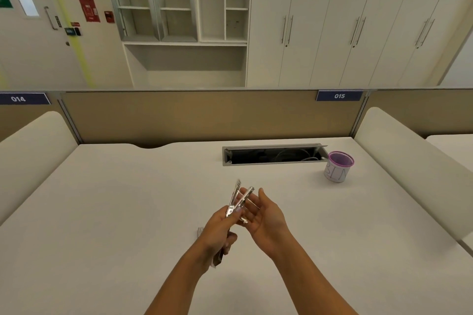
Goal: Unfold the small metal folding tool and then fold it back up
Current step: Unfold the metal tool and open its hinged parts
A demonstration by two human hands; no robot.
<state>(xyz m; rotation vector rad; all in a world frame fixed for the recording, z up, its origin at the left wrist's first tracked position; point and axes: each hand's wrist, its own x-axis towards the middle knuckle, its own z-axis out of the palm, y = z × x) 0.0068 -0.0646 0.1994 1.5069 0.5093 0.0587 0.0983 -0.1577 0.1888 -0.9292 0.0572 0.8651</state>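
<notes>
**Folding Tool: Handling Properties and Item Count**

The small metal folding tool (239,199) is held in the air above the white counter (128,199), between the two hands and near the front middle of the counter. It is seen partly opened: two bright metal arms are spread in a narrow V at the far end, and a lower portion extends down past the left palm. The image is blurred here, so the exact number of leaves cannot be determined.

The left hand (220,230) is clamped around the lower body of the tool, fingers curled shut on it. The right hand (266,215) is held apart, palm up and fingers loosely extended, just beside the spread arms; contact with the tool cannot be confirmed.

Handling is judged as follows. The tool is expected to be light, rigid and smooth, hence slippery under a loose hold. Pinch points are to be expected at the hinges. The body should be gripped on its flat sides, clear of the pivots, while each arm is swung by its free tip.

Item count:
- Folding tool: one.
- Hands: two.
- Purple mesh cup (339,166), paper-wrapped: one, well apart at the far right.
- Open cable tray (273,156) recessed in the counter: one.
- Small object (200,231) on the counter by the left wrist: one, unidentifiable.
</notes>
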